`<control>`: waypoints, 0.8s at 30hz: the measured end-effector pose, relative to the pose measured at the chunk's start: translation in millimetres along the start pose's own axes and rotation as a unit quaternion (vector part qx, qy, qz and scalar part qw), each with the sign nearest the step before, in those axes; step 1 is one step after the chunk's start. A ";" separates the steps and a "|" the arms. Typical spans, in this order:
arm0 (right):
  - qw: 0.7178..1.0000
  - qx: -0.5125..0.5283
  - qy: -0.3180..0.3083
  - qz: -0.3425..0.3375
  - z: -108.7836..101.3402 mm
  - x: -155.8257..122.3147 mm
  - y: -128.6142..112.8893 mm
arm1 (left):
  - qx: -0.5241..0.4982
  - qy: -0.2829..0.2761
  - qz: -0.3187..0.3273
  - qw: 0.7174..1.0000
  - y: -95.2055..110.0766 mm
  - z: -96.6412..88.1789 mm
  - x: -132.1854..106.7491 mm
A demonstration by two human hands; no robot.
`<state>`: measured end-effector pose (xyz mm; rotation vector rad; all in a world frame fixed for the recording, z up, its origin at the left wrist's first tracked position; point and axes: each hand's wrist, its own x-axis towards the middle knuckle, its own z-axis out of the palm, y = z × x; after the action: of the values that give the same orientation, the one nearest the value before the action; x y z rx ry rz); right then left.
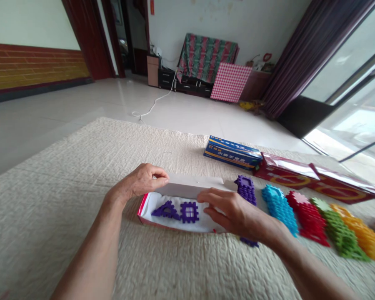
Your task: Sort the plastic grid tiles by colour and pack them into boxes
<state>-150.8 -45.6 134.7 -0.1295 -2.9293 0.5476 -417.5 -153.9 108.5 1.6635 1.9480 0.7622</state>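
A shallow open box (175,227) with a red edge and white lining lies in front of me on the mat. Inside it rest a purple triangular building piece (166,210) and a purple square window piece (189,212), side by side. My left hand (143,180) is closed at the far left corner of the raised lid (190,180), thumb and fingers pinching its edge. Over the box's right part hovers my right hand (229,206), its fingers apart and slightly curled, with nothing visible between them. It hides the box's right end. More purple pieces (246,189) are stacked just beyond it.
To the right lie stacks of blue pieces (279,208), red pieces (309,218), green pieces (340,229) and yellow pieces (362,233). Behind them stand blue boxes (233,153) and dark red boxes (287,173). A white cable (158,100) crosses the tiled floor.
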 end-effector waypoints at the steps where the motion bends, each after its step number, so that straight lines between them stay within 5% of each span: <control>1: 1.000 0.002 0.023 0.002 -6.3 -9.4 0.6 | 0.002 -0.003 0.003 1.000 -0.2 0.0 0.3; 5: 0.983 -0.054 0.165 0.066 -26.7 -55.1 5.3 | 0.021 -0.015 0.001 1.000 -1.3 1.0 2.0; 9: 0.946 -0.143 0.240 0.163 -17.7 -102.6 8.8 | 0.022 -0.025 -0.029 0.999 -5.2 2.7 5.1; 17: 0.930 -0.198 0.159 0.264 52.5 -151.5 14.3 | 0.027 -0.020 -0.042 0.999 -16.8 6.2 8.2; 24: 0.925 -0.224 0.153 0.266 65.4 -149.4 16.4 | 0.031 -0.014 -0.044 0.998 -16.7 5.3 8.4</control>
<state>-14.1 -70.3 47.7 -0.9856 -2.6310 -0.0999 -427.5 -146.9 93.4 1.6033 2.0283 0.6486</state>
